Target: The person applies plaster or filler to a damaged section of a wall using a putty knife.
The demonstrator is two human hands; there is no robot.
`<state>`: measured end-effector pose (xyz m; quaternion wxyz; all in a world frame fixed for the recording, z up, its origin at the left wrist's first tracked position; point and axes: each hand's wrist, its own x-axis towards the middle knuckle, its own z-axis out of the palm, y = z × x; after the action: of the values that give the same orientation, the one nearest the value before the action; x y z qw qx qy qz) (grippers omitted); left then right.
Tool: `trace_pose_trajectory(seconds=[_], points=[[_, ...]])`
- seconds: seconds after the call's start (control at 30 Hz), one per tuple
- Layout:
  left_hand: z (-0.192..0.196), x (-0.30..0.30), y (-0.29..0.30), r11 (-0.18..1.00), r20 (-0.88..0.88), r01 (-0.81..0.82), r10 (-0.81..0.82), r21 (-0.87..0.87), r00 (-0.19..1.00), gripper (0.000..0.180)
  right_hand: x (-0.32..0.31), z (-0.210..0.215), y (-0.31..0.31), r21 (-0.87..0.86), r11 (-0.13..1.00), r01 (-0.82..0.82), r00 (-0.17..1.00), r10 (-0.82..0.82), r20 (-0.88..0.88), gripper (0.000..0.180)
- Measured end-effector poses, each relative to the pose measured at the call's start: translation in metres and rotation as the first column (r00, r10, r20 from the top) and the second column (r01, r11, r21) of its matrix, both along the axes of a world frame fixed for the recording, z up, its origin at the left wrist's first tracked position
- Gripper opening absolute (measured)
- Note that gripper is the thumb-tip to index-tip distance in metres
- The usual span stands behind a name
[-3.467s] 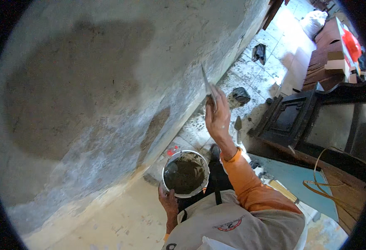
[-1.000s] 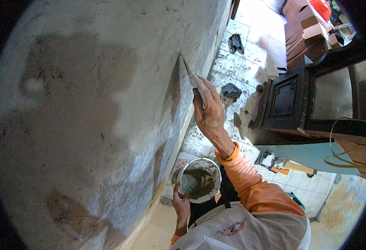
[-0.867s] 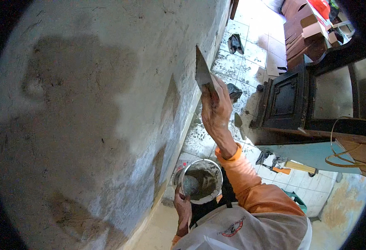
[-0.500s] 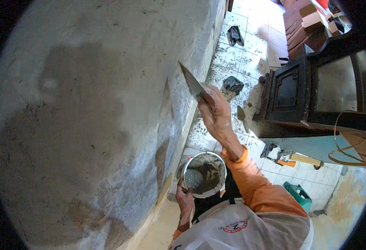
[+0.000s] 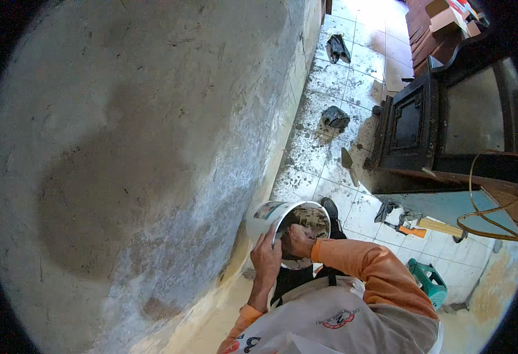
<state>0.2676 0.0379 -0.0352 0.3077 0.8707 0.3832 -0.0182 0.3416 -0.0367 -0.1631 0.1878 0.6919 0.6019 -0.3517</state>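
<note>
My left hand (image 5: pixel 266 259) grips the side of a white bucket (image 5: pixel 262 215), its fingers at the rim. The bucket is tilted with its mouth toward the right, and grey mortar (image 5: pixel 312 217) coats the inside. My right hand (image 5: pixel 298 241) reaches into the mouth, fingers closed. The trowel it held a moment earlier is hidden inside the bucket. Close on the left rises a grey plastered wall (image 5: pixel 152 147), with damp dark patches and a whitish rough band low down.
Mortar spatters the white tile floor (image 5: pixel 306 147). On it lie black plastic bags (image 5: pixel 335 117), another trowel (image 5: pixel 347 160), an orange-handled tool (image 5: pixel 413 231) and a green plastic container (image 5: pixel 429 280). A dark wooden cabinet (image 5: pixel 409 127) stands at the right, near a loose cable (image 5: pixel 477 221).
My right hand has come down from beside the wall into the bucket, taking the trowel out of sight. The bucket has tipped over toward the right, and my left hand has shifted along its side.
</note>
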Motion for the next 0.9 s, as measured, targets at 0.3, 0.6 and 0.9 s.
trace_pose_trajectory(seconds=[0.3, 0.6, 0.9], points=[[-0.014, 0.000, 0.018, 0.945, 0.035, -0.234, 0.248, -0.229, 0.968, 0.056, 0.175, 0.062, -0.055, -0.129, 0.850, 0.511, 0.344, -0.340, -0.875, 0.037], [-0.035, -0.045, 0.000, 0.885, 0.198, -0.376, 0.435, -0.274, 0.878, 0.056, 0.247, 0.195, 0.023, -0.334, 0.081, 0.939, -0.335, -0.005, -0.942, 0.018], [-0.030, -0.096, 0.006, 0.919, -0.099, -0.343, 0.330, -0.194, 0.939, 0.057, 0.222, 0.207, 0.107, 0.131, -0.249, 0.960, 0.132, -0.011, -0.991, 0.026]])
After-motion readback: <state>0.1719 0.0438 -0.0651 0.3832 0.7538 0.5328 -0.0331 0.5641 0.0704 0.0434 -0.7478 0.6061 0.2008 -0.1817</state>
